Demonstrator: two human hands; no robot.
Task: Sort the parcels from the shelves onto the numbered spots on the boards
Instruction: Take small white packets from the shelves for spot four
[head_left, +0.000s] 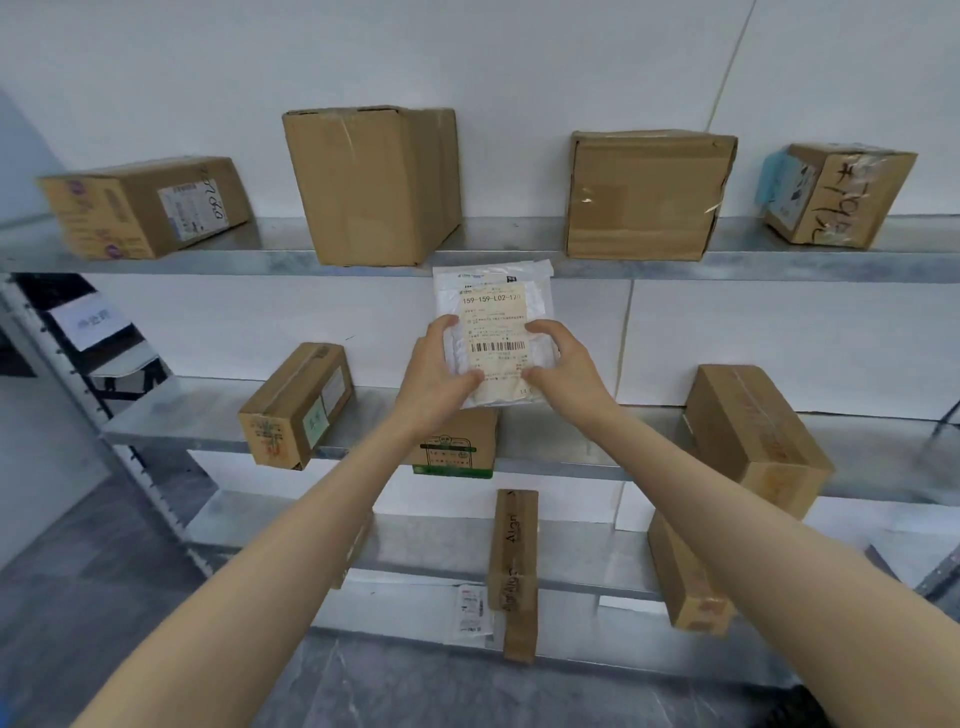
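- Far left on the top shelf (249, 244), a labelled carton (145, 208) lies on its side. Below it, on the middle shelf (197, 415), a small taped carton (296, 405) juts over the front edge.
- A tall carton (371, 184) stands upright on the top shelf, above and just left of the hands.
- The left hand (441, 369) grips the left edge of a white poly mailer (493, 312), with its fingertips curled onto the front.
- The mailer is held in the air in front of the shelves, between the top and middle levels. Its long axis runs upright. Its shipping label faces the camera, headed 159-159-L02-17 and one more digit that is unclear.
- The right hand (563, 364) grips the right edge at the same height. The hands are apart by the mailer's width, both clamped on it, and neither is nearer than the other.
- Just under the hands, a green-printed carton (457, 447) sits on the middle shelf. Lower down, a narrow carton marked Align (513, 571) stands on end.
- Further right, a square carton (647, 195) and a handwritten carton (836, 195) sit on the top shelf. A long carton (753, 441) lies on the middle shelf.
- The numbered boards are out of view. The next move is probably to read the code and carry the mailer away from the shelves, but which way cannot be told.
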